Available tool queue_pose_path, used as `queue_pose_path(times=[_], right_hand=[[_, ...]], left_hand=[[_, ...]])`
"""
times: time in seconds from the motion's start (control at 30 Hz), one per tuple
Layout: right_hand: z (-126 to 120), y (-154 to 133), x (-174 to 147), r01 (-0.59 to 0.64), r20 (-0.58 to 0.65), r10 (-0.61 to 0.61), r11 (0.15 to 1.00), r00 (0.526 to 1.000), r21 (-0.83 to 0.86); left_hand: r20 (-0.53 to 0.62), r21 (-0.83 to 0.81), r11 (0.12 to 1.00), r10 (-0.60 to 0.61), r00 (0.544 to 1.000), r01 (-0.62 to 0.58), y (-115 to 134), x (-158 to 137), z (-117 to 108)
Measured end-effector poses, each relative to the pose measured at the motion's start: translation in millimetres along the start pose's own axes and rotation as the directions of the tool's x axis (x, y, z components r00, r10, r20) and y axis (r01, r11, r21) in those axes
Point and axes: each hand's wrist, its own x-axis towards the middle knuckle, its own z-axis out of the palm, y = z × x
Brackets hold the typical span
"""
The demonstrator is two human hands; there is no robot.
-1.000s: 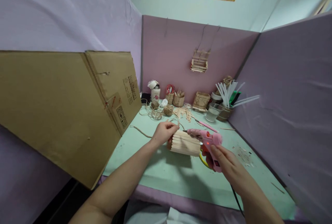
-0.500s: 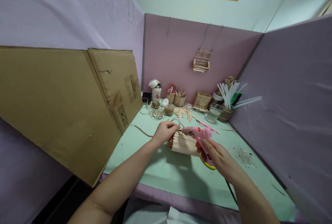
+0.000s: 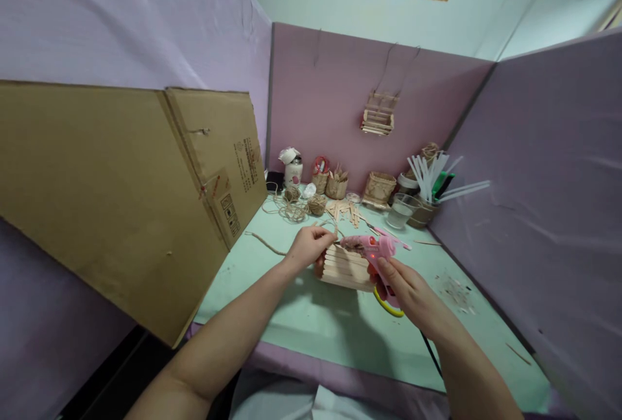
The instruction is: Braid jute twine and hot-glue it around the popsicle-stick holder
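My right hand (image 3: pixel 401 284) is wrapped round the grip of a pink hot glue gun (image 3: pixel 372 248), its red light lit. The gun's nozzle points left, at the upper edge of a small craft-stick box (image 3: pixel 346 269) with ridged wooden sides. At that box's upper left corner, my left hand (image 3: pixel 311 246) has thumb and forefinger pinched on jute twine (image 3: pixel 336 228); its other fingers are partly hidden against the box. A length of twine runs out on the table left of this hand. Part of a yellow ring (image 3: pixel 387 304) shows beneath the gun.
Twine balls (image 3: pixel 317 205), loose craft sticks (image 3: pixel 346 211) and pink-handled scissors (image 3: pixel 389 236) lie beyond the box. A glass of water (image 3: pixel 402 211) and a pot of glue sticks (image 3: pixel 427 203) stand back right. A cardboard sheet (image 3: pixel 121 193) leans at left; a black cord (image 3: pixel 431 352) trails below my right hand.
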Motion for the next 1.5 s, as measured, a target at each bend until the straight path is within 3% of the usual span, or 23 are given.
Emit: queue_pose_path(times=[1.5], right_hand=[[0.9, 1.0, -5.2, -0.007, 0.003, 0.007, 1.000, 1.000, 0.019]], left_hand=[[0.010, 0.017, 1.000, 0.011, 1.000, -0.012, -4.1, 1.7, -0.2]])
